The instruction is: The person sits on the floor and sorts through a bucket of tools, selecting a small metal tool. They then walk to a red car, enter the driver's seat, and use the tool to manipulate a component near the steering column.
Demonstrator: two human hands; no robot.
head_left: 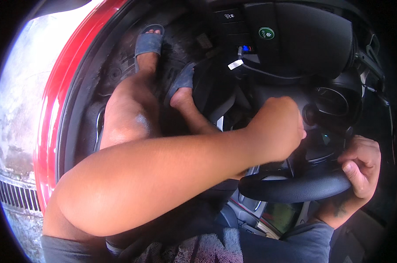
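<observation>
My left arm reaches across the view, and my left hand (279, 127) is closed in a fist with its back toward me. Its fingertips are mostly turned away, so what they hold, if anything, stays hidden. Beside it is a dark instrument panel (317, 147) with a small green light. Below the fist curves a black leather-covered steering wheel (295, 189). My right hand (363, 162) is closed at the wheel's right end, with the thumb over the rim and the other fingers curled.
A small plug with a white tag (235, 64) sits by a blue-lit socket, its dark cable running rightward. Two blue-grey slides (149, 45) are on my feet over the dark floor mat. At left are a red door sill (53, 118) and concrete ground with a drain grate (18, 195).
</observation>
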